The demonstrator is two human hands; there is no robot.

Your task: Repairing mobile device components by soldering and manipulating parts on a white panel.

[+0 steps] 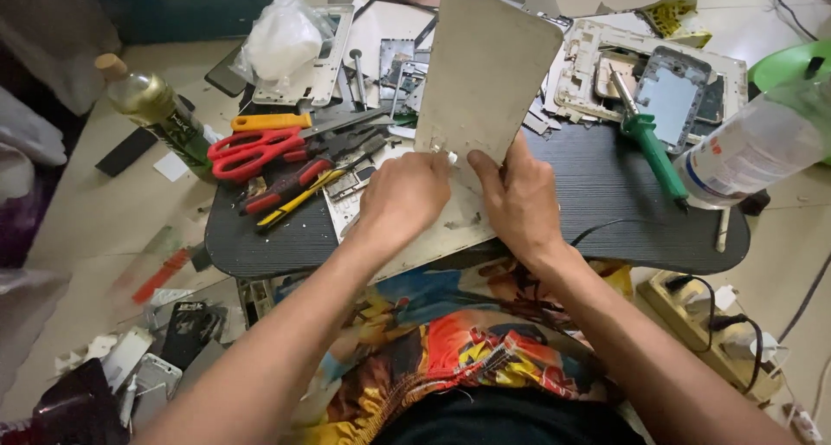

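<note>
Head view: you gripped a grey metal panel [486,73] at its lower edge, left hand [402,198] and right hand [519,198] both closed on it. It stood tilted over the counter's [606,194] middle, long axis pointing away from you, apparently braced for prying; red scissors [251,151] lay toward the left edge.

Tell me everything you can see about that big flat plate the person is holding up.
The plate is a thin, flat panel with rounded corners, dull grey-beige and scuffed, metal by its look. It stands tilted up from the dark table, its lower edge meeting a second pale sheet lying flat there. The left hand and right hand pinch it at that lower edge, thumbs near the joint. Its far side is hidden.
</note>
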